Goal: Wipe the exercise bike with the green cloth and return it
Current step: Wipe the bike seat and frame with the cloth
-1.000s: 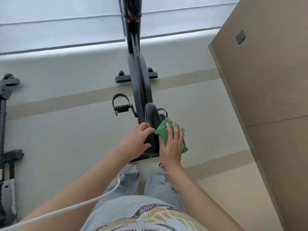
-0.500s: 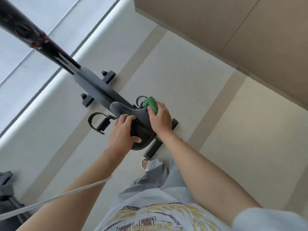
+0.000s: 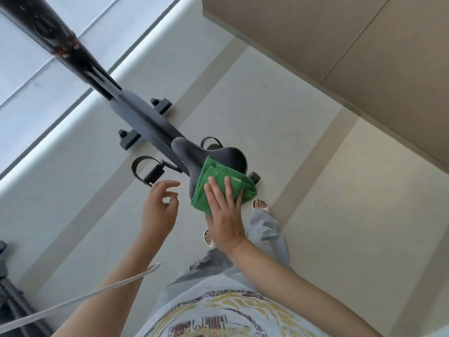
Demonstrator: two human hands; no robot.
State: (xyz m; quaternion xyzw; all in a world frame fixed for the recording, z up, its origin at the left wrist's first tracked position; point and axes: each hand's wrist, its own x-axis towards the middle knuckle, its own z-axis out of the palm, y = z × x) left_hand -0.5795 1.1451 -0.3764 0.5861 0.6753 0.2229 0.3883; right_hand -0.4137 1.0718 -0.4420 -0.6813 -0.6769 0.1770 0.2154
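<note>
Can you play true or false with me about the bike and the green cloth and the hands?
1. The right hand presses the green cloth flat on the bike seat. True.
2. The left hand grips the seat. False: it hangs beside it, holding nothing.
3. The cloth is red. False: green.
4. A pedal with a strap shows left of the seat. True.
</note>
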